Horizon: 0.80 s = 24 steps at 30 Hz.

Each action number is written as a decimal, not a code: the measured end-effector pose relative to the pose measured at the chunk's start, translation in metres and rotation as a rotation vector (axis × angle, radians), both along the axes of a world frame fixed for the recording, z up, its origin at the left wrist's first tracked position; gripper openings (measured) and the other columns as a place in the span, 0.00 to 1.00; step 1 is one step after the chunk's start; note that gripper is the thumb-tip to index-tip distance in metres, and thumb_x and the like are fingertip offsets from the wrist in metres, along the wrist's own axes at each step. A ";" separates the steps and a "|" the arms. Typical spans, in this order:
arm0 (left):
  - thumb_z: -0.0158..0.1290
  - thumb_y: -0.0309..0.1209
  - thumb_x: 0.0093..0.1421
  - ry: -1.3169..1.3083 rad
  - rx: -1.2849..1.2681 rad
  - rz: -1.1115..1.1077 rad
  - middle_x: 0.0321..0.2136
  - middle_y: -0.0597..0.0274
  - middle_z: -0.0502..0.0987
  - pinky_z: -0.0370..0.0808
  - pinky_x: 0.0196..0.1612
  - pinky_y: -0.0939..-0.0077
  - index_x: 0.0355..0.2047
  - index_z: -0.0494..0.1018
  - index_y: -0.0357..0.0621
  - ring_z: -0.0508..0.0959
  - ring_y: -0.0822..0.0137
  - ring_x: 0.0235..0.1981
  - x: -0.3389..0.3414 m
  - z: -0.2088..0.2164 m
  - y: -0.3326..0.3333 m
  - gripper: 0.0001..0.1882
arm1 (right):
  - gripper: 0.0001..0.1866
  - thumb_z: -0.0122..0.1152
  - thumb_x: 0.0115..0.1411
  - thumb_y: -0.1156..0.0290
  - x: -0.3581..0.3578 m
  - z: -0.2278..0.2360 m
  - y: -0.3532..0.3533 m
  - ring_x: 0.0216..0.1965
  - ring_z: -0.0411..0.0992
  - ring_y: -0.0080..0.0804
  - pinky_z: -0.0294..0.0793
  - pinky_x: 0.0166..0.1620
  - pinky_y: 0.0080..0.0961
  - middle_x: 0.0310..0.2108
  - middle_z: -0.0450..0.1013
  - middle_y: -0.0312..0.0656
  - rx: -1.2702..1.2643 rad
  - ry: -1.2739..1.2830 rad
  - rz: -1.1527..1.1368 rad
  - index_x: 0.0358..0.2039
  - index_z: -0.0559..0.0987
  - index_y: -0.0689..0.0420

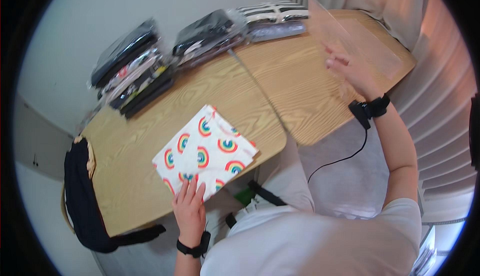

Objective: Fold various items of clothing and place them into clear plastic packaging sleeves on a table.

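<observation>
A folded white cloth printed with rainbows [202, 151] lies on the wooden table in front of me. My left hand [190, 211] rests on its near edge, fingers stretched flat over the fabric. Off to the far right, my right hand [350, 71] is raised above the table, its fingers bent around the edge of a clear plastic bag [325, 21]. The bag stands up tilted from the hand and is partly see-through, so its lower end is hard to make out. Under and beside it, more clear plastic [377, 46] lies flat on the tabletop.
Along the table's [140, 176] far side sit bagged folded clothes: a tall stack [130, 71], a dark pile [205, 36] and a striped pile [272, 16]. Dark clothing [82, 196] hangs over the left edge. A seam splits the tabletop. Curtains [435, 101] hang at right.
</observation>
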<state>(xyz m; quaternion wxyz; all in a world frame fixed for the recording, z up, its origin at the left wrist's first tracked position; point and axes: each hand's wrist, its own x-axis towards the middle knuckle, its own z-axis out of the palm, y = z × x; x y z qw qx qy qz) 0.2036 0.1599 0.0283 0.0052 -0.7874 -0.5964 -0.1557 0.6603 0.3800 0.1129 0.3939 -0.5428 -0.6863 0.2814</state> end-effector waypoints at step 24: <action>0.50 0.23 0.50 -0.205 0.658 0.656 0.43 0.54 0.76 0.68 0.47 0.64 0.44 0.73 0.43 0.74 0.56 0.48 0.077 -0.146 -0.033 0.19 | 0.12 0.55 0.58 0.61 -0.128 -0.071 0.014 0.63 0.52 0.53 0.50 0.59 0.50 0.61 0.59 0.45 0.607 -1.043 1.404 0.26 0.75 0.56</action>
